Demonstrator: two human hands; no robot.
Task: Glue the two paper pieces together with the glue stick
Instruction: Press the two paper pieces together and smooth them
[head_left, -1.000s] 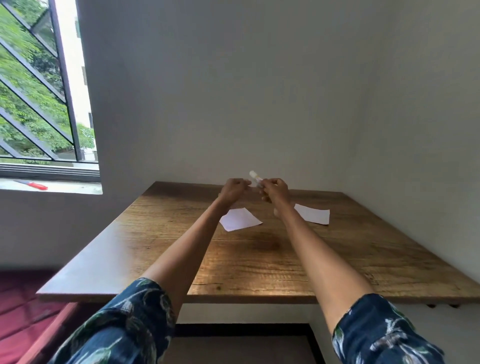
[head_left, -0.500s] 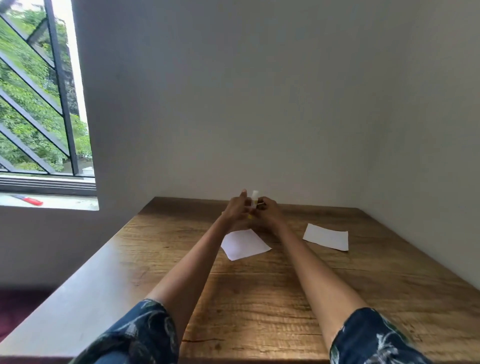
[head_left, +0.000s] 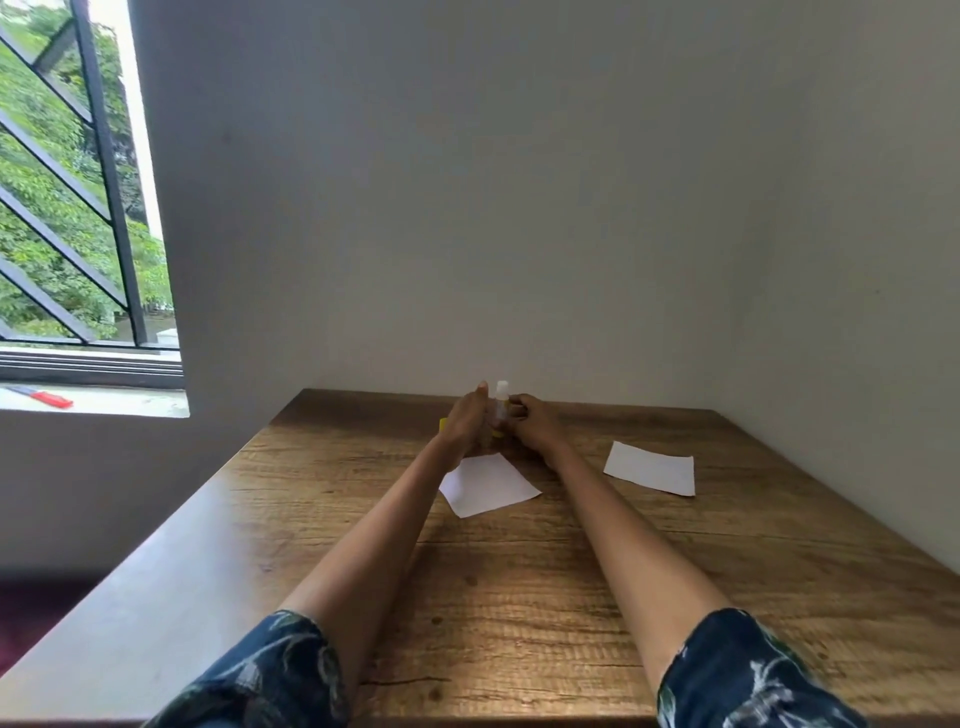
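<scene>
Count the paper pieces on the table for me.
2. One paper lies just below the hands, partly under the left forearm; the other paper lies apart to its right. None seems hidden.

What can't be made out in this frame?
- Glue stick, head view: too small and half hidden between the left hand and right hand; cap on or off unclear.
- Near paper: its far corner hidden behind the hands.
- Red object on the sill: too small to identify.
</scene>
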